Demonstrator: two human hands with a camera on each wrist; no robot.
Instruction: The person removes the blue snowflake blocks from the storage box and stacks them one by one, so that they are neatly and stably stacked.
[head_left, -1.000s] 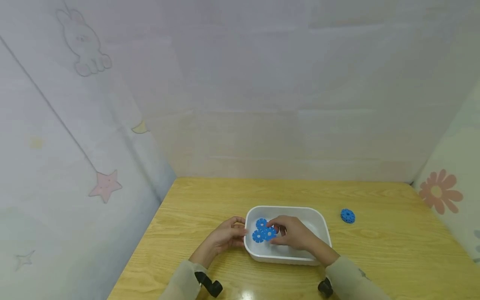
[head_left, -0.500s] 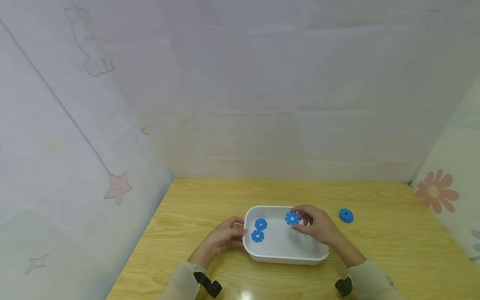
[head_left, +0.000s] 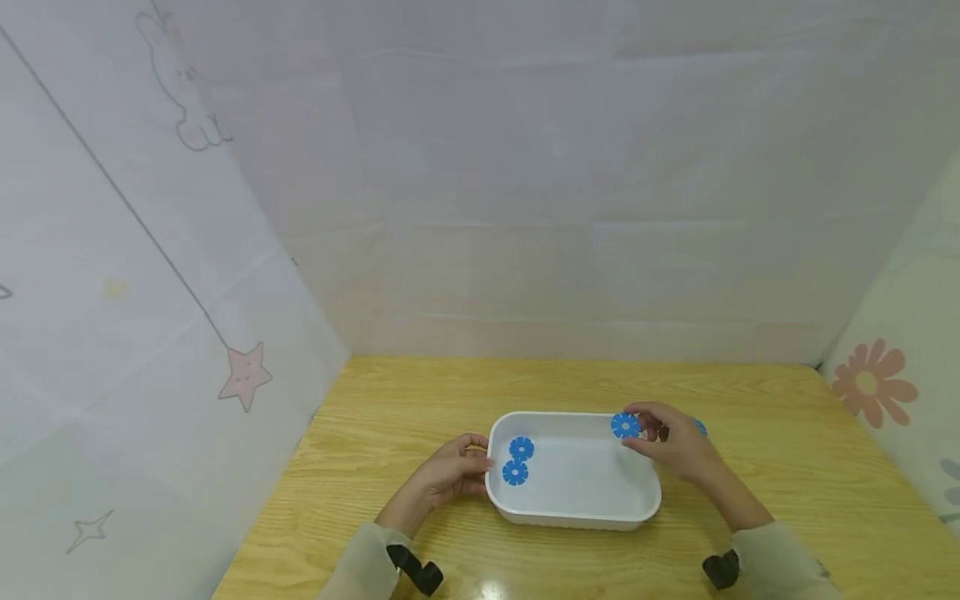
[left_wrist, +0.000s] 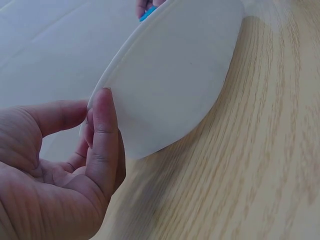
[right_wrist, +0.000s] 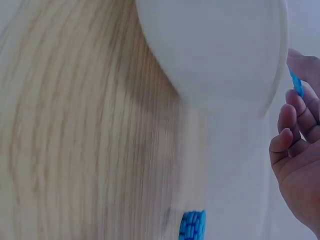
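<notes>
My right hand pinches a blue notched plastic disc, a flower-like building piece with a hole in its middle, above the right back part of a white plastic tub. On the tub's floor at the left lie two similar discs, a rear one and a front one. My left hand grips the tub's left wall at the rim; in the left wrist view its thumb and fingers meet around the edge. Behind the right hand, a stack of blue discs stands on the table, mostly hidden in the head view.
The tub stands on a wood-grain table. Pale printed cloth hangs behind the table and on both sides. Each wrist wears a black camera mount, the left one close to the table's front.
The right hand has lifted one disc from the group at the tub's left and carried it rightward to the back right rim. The left hand keeps its grip.
</notes>
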